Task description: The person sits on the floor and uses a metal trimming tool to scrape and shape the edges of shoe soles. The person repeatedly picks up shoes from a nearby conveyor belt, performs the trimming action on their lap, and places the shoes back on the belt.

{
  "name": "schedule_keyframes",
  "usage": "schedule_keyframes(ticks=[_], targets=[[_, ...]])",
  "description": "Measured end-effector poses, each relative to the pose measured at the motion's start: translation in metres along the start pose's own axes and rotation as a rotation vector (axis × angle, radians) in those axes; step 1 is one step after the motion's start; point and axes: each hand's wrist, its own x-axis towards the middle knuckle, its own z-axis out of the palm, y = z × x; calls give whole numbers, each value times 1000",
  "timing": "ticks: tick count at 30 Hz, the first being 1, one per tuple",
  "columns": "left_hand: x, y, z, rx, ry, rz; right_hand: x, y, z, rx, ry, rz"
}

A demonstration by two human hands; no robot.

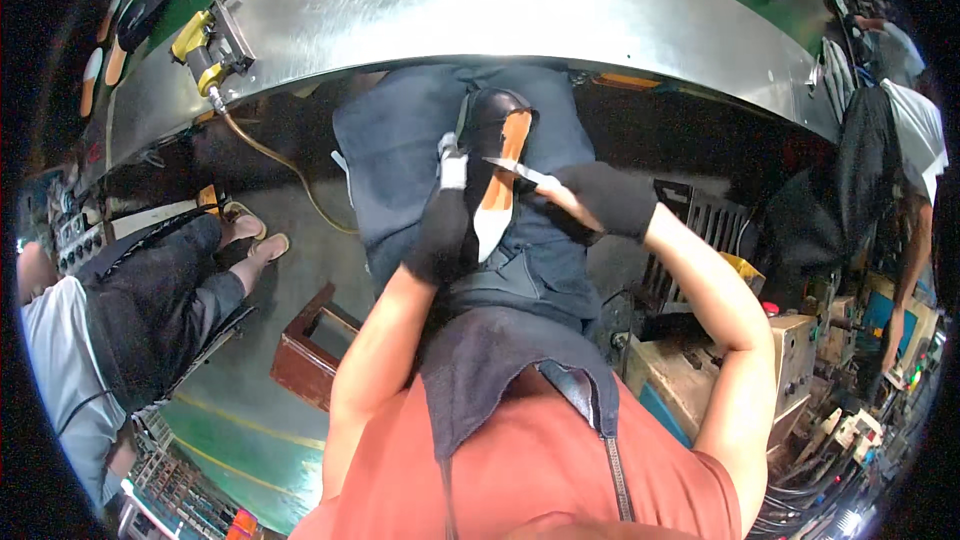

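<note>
A black shoe (495, 105) lies over my lap, its tan and white sole (514, 135) facing up. My left hand (447, 205), in a black glove with white wrapping on a finger, grips the shoe along its left side; some of its fingers are hidden. My right hand (600, 198), also in a black glove, is closed around a thin knife (512, 168). The knife's pale blade points left and lies across the middle of the sole.
A metal bench edge (500, 5) curves ahead of me. On its left lies a yellow air nailer (203, 50) with a hose (270, 152) hanging down. A brown stool (312, 345) stands at my left. One person sits at the left; another (915, 130) stands at the right.
</note>
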Motion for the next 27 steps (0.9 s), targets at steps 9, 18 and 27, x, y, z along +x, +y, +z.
schedule_keyframes(ticks=[9, 18, 27], targets=[[34, -10, -10, 639, 172, 83, -7, -64, -97, -364, -85, -91], [-71, -34, 5, 2, 79, -39, -49, -3, 51, 296, -92, 92], [-49, -22, -4, -585, -199, -359, -36, -45, 21, -89, -144, 148]])
